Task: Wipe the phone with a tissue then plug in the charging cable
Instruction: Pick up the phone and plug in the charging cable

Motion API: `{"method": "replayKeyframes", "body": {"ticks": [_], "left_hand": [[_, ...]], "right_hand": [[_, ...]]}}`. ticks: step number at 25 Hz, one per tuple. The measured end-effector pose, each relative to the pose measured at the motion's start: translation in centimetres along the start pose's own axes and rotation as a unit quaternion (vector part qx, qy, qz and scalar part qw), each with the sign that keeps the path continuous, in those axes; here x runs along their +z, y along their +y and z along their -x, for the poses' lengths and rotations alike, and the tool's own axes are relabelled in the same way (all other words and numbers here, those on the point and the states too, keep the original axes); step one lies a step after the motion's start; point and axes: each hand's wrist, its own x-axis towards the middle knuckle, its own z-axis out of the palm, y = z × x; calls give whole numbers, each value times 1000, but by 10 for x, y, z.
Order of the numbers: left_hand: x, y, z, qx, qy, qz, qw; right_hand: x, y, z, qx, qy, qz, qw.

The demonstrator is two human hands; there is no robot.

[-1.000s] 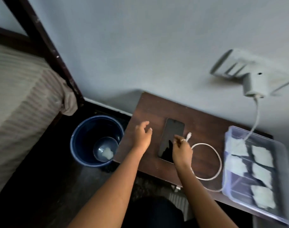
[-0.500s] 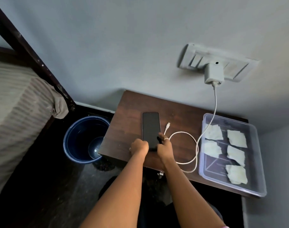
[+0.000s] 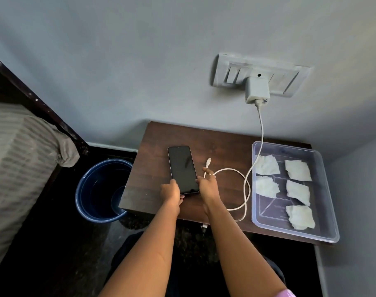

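Observation:
A black phone [image 3: 181, 168] lies screen up on the dark wooden table [image 3: 223, 146]. My left hand [image 3: 171, 191] grips its near left corner. My right hand [image 3: 207, 184] holds its near right edge, with a ring on one finger. The white charging cable [image 3: 244, 183] loops on the table to the right of the phone. Its free plug [image 3: 208, 162] lies just beyond my right fingers. The cable runs up to a white charger [image 3: 256, 90] in the wall socket. Several folded tissues [image 3: 297, 169] lie in a clear plastic tray [image 3: 324, 211] on the right.
A dark blue bin [image 3: 92, 189] stands on the floor left of the table. A bed with a striped cover [image 3: 20, 151] and a dark frame fills the left side. The grey wall carries a switch panel [image 3: 232, 71] behind the charger.
Both hands came down onto the phone's near end and now hold it. The phone has turned slightly, its far end leaning left. The camera view has shifted.

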Motion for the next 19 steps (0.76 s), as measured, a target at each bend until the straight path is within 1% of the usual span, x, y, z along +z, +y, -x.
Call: {"method": "replayKeyframes", "body": {"ticks": [3,6,8,10,11,12,13,14,15,16,17,18,19], "left_hand": [[-1,5,-1,-21,-26,141,989],[2,13,1,-32,-55,222,973],[7,18,2,-44,-85,278,956],[10,22,4,-62,-126,334,932],[12,25,6,-66,-148,355,921],[13,26,6,-66,-168,370,911],[14,28,7,-65,-184,380,904],[14,29,9,-68,-196,386,899],[14,31,11,-73,-207,392,893],[14,31,13,-80,-220,401,886],[14,32,14,-87,-232,415,875],[14,32,16,-94,-244,433,863],[13,32,17,-97,-253,450,851]], "right_hand": [[-6,-8,-3,18,22,-72,997],[-8,-18,-5,18,2,-153,988],[-7,-23,-6,8,-13,-193,981],[-5,-26,-12,-3,-12,-191,981],[-4,-26,-16,-14,-1,-164,986],[-4,-26,-21,-31,20,-107,994],[-5,-26,-27,-53,55,-21,997],[-6,-24,-34,-81,98,85,988],[-7,-22,-41,-111,143,196,964],[-9,-18,-45,-134,174,299,929],[-10,-14,-50,-153,183,400,885],[-11,-10,-53,-171,174,497,833],[-11,-6,-56,-187,154,570,785]]}}
